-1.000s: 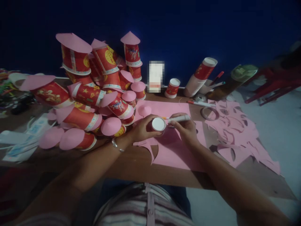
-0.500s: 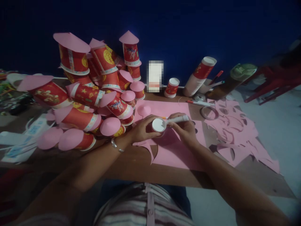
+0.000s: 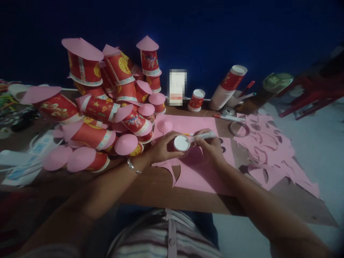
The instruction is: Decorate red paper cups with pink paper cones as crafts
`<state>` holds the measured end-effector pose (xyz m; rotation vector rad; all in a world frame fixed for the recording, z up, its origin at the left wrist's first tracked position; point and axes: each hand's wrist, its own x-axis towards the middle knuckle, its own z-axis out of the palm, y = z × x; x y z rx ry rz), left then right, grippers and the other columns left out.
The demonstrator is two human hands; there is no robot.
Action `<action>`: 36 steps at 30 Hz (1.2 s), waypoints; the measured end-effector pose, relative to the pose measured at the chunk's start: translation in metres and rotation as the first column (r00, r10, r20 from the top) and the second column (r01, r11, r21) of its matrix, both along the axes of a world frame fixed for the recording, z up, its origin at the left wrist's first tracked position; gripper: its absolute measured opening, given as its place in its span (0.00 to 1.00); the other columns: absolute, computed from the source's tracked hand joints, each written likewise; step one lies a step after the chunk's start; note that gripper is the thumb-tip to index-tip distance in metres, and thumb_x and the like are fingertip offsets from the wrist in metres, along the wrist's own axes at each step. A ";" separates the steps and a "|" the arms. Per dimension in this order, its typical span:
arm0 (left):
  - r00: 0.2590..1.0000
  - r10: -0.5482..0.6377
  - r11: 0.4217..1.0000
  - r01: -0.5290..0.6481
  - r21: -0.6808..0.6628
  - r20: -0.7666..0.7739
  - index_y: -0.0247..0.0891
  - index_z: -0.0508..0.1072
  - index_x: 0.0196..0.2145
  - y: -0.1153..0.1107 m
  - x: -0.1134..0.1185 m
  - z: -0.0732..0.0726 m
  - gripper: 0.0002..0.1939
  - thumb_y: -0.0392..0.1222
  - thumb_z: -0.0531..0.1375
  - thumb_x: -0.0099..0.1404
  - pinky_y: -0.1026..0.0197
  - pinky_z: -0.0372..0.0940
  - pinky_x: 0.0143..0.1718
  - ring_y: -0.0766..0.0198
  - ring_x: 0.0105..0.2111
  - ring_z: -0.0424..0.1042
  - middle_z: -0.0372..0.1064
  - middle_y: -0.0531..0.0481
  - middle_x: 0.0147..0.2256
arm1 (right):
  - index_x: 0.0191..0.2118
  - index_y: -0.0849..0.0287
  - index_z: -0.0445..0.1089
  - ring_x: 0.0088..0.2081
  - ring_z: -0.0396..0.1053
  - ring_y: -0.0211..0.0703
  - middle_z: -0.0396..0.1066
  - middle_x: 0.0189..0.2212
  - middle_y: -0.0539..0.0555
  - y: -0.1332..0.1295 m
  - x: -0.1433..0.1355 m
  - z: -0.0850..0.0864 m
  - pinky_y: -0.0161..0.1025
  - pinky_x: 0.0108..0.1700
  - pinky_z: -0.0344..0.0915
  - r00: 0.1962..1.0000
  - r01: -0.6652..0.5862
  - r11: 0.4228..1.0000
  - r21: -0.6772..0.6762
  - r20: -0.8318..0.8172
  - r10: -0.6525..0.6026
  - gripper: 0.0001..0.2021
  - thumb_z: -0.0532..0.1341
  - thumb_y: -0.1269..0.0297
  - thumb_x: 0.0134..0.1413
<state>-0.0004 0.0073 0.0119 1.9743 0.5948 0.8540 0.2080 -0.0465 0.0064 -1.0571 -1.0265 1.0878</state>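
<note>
Closed around a paper cup (image 3: 182, 143) is my left hand (image 3: 166, 147); the cup's white round end faces up. My right hand (image 3: 212, 145) grips a slim white tube (image 3: 205, 136) that looks like a glue tube, with its tip beside the cup's right rim. Whether the tip touches the rim I cannot tell. Beneath both hands lie pink paper sheets (image 3: 199, 175). A small pink paper cone (image 3: 164, 125) rests on the paper just beyond my left hand.
Red paper cups with pink cone tops (image 3: 129, 122) are heaped at the left. Behind stand a lone red cup (image 3: 197, 102), a leaning cup stack (image 3: 227, 87) and a bottle (image 3: 258, 95). A tape roll (image 3: 238, 129) and cut pink scraps (image 3: 271, 150) lie right.
The white tube has dropped slightly and its tip has shifted a little right, off the top of the cup. My left hand and the cup stay nearly in place.
</note>
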 end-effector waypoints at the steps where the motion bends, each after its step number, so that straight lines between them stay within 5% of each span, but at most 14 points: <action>1: 1.000 0.007 1.000 -0.007 -0.001 -0.006 0.38 0.70 0.54 0.000 0.000 -0.001 0.29 0.42 0.73 0.56 0.48 0.69 0.55 0.52 0.52 0.74 0.73 0.41 0.51 | 0.36 0.54 0.70 0.27 0.71 0.38 0.73 0.25 0.46 0.001 0.000 0.000 0.38 0.32 0.69 1.000 0.004 1.000 -0.001 -0.024 -0.005 0.15 0.74 0.54 0.50; 36: 0.999 0.024 1.000 -0.024 0.006 -0.028 0.39 0.70 0.53 0.000 -0.001 -0.002 0.31 0.43 0.74 0.54 0.47 0.69 0.55 0.52 0.52 0.74 0.73 0.41 0.51 | 0.33 0.56 0.72 0.29 0.71 0.40 0.74 0.27 0.49 -0.005 -0.005 0.018 0.39 0.33 0.69 0.967 0.065 0.996 0.057 0.244 -0.077 0.12 0.72 0.55 0.52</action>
